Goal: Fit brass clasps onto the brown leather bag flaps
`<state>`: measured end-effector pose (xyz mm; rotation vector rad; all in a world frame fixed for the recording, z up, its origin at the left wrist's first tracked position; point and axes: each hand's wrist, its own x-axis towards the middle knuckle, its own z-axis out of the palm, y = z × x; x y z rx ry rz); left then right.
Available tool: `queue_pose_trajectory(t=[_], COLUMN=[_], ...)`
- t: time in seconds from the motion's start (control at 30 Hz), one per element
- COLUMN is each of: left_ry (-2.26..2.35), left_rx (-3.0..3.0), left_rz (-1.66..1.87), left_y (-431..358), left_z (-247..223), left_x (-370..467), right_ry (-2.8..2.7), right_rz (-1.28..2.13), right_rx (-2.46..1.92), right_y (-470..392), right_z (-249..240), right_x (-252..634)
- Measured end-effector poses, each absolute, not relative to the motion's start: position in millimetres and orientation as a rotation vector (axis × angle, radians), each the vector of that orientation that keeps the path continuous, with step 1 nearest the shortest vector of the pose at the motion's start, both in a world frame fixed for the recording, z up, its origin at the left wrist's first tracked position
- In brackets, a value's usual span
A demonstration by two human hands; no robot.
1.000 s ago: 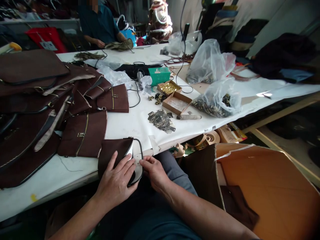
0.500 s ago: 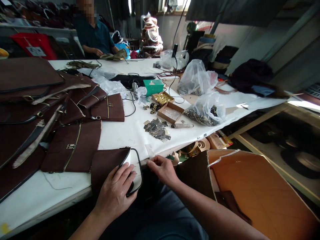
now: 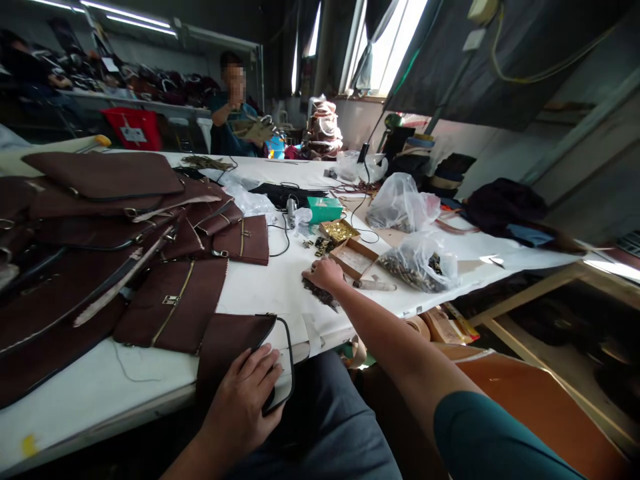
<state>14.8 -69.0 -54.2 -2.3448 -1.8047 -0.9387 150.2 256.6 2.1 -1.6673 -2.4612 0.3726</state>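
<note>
My left hand (image 3: 250,387) grips the near edge of a brown leather bag piece (image 3: 227,340) with a black-piped rim and pale lining, fingers on top and thumb at the edge. The piece lies at the table's front edge. Stretched forward, my right hand (image 3: 324,275) is at a pile of flat metal plates (image 3: 323,295), partly covering it. Its fingers are bent down onto the plates; whatever is between the fingertips is hidden. Just beyond that hand sits a shallow open cardboard box (image 3: 354,258).
Stacked brown bag pieces (image 3: 105,267) cover the table's left. Gold-coloured fittings fill a small box (image 3: 340,231) beside a green box (image 3: 324,209). Plastic bags of metal parts (image 3: 420,262) lie right. A large carton (image 3: 540,393) stands low right. A co-worker (image 3: 235,127) is across the table.
My right hand has moved from the table's front edge forward to the metal plates. My left hand stays on the bag piece. The view has tilted up, and the co-worker has raised an arm.
</note>
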Motion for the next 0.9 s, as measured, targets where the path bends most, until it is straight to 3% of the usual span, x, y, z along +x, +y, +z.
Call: queue_pose_trajectory(t=[0.17,0.33,0.53,0.9], left_ry=[-1.837,-1.859,-1.828,-1.861], left_rx=[-2.363,-2.394,-2.419,-2.404], left_rz=[-0.922,-0.863,-0.842,-0.867], left_y=[-70,-71,-69,-71], left_z=[-53,-47,-47,-47], left_x=[12,8,6,8], right_ry=[-2.366,-2.245,-2.284,-2.45], right_rz=[0.452,0.753,1.741,1.584], right_rx=[-1.648,-1.446,-0.866,-0.826], right_y=[265,230,129,108], right_z=[1,13,5,-17], right_x=[137,148,175,172])
